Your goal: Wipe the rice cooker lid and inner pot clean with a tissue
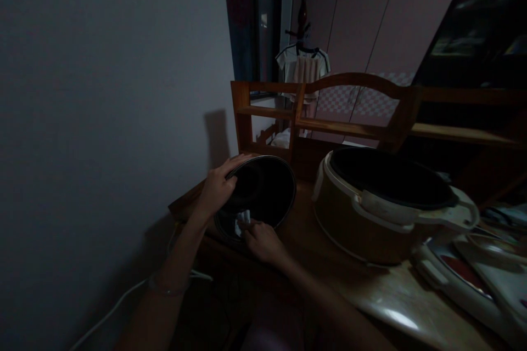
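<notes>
A dark round inner pot (269, 189) is tilted on the wooden table, its mouth turned toward me. My left hand (220, 184) grips its upper left rim, thumb on the inner side and fingers over the outside. In my right hand (261, 238) is a crumpled white cloth or tissue (242, 222), pressed by the fingers against the lower inside wall of the pot. Part of the cloth is hidden by the fingers. Right of the pot stands a large cooker body (358, 225) with a pale rim, its dark interior facing up.
Beside the cooker body lies a light-coloured lid (457, 274) at the right. A wooden shelf rack (341, 127) rises along the table's back. The wall (123, 93) is close on the left, and a white cable (119, 304) hangs below the table edge (193, 197).
</notes>
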`<state>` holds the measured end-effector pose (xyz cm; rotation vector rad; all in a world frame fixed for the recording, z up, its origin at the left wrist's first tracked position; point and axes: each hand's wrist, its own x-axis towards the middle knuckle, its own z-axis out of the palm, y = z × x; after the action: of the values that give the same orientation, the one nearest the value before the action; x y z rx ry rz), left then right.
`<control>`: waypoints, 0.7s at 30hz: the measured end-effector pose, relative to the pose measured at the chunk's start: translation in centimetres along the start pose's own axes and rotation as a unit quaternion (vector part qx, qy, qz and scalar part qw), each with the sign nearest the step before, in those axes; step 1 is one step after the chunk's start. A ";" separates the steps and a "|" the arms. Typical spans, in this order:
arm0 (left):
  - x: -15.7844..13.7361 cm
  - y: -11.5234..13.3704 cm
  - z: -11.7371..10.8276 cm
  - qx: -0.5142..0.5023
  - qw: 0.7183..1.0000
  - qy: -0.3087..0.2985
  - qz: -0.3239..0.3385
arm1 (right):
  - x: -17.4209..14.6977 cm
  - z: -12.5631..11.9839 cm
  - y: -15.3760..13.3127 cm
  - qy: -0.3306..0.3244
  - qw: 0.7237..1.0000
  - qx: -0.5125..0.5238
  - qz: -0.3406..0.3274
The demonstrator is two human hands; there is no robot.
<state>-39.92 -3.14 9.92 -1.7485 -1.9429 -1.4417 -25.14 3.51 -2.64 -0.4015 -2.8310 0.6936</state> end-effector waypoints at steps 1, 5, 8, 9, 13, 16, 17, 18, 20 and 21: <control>-0.1 -0.1 -0.1 0.002 1.000 0.002 0.000 | -0.1 0.0 0.0 0.001 1.000 0.000 0.000; -0.4 -0.3 -0.2 -0.002 1.000 0.005 0.003 | -0.6 0.0 0.1 0.004 1.000 -0.001 0.001; -0.3 -0.1 -0.1 -0.005 1.000 0.004 0.005 | -1.2 -0.1 0.0 0.008 1.000 -0.004 0.006; -0.2 0.0 0.0 -0.005 1.000 0.000 0.008 | -1.5 -0.1 0.0 0.009 1.000 -0.005 0.009; 0.1 0.3 0.2 -0.002 1.000 -0.008 0.018 | -2.7 -0.4 -0.1 0.012 1.000 -0.008 0.017; 0.1 0.1 0.2 0.002 1.000 -0.003 0.011 | -3.4 -0.7 -0.2 0.011 1.000 -0.005 0.017; 0.1 0.1 0.1 0.005 1.000 -0.002 0.009 | -3.6 -0.8 -0.2 0.011 1.000 -0.003 0.016; 0.1 0.0 0.1 0.008 1.000 -0.001 0.007 | -3.7 -0.8 -0.2 0.013 1.000 0.000 0.013; 0.1 -0.1 0.1 0.011 1.000 0.001 0.005 | -3.9 -0.9 -0.3 0.022 1.000 0.006 0.007; 0.1 -0.1 0.0 0.012 1.000 0.001 0.005 | -4.0 -0.9 -0.3 0.026 1.000 0.009 0.003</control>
<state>-39.99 -3.04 9.90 -1.7433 -1.9388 -1.4111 -21.19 2.41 -2.24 -0.4199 -2.7739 0.7000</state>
